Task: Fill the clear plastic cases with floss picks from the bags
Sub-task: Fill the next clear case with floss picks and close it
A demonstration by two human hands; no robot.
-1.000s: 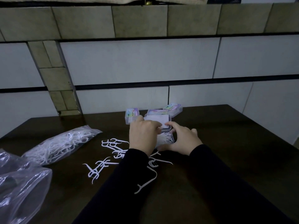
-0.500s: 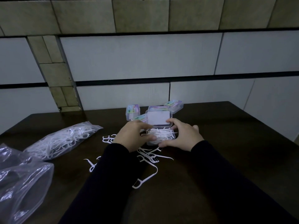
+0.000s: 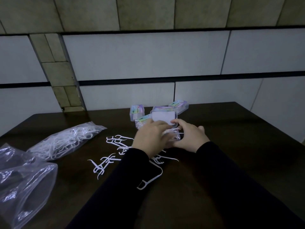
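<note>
An open clear plastic case (image 3: 165, 119) sits at the table's middle, its lid raised and white floss picks (image 3: 175, 133) piled in its tray. My left hand (image 3: 151, 138) lies over the tray's left side, fingers laid across the picks. My right hand (image 3: 189, 135) grips the case's right side, thumb up at the lid's lower corner. Several loose floss picks (image 3: 105, 164) are scattered on the dark table near my left forearm. A clear bag of floss picks (image 3: 66, 142) lies to the left.
Three closed cases with colourful labels (image 3: 137, 111) (image 3: 179, 105) (image 3: 143, 121) stand behind and left of the open case. A crumpled, seemingly empty plastic bag (image 3: 24, 184) lies at the near left. The tiled wall rises just behind the table's far edge (image 3: 214, 103).
My left hand has slid right, from beside the case onto the picks in its tray. My right hand has kept its hold on the case's right side.
</note>
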